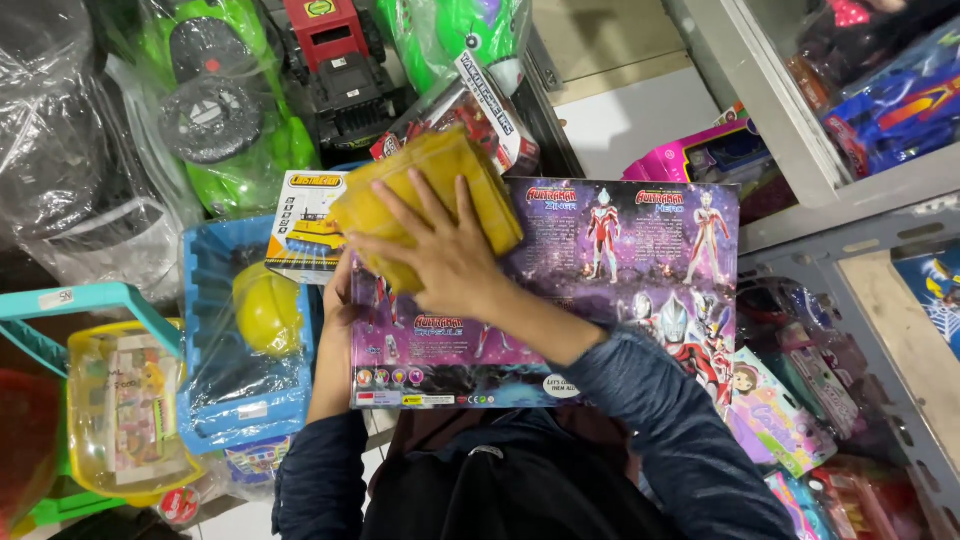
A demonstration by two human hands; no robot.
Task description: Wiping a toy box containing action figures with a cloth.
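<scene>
Packed toy-shop shelves and heaps of wrapped toys crowd every side. At the centre sits a flat purple toy box (600,290) printed with silver-and-red hero figures — it lies face up at chest height, its long axis running left to right across the view. The right hand (440,255) presses a folded yellow cloth (425,190) flat onto the box's upper left corner, fingers spread open over it. The left hand (340,300) grips the box's left edge from beneath, only partly in view. Just left, a blue plastic tray (215,330) under clear film holds a yellow toy helmet (265,310). Further left, a yellow see-through case (120,415) holds small printed cards. A green toy car (225,110) lies bagged above.
</scene>
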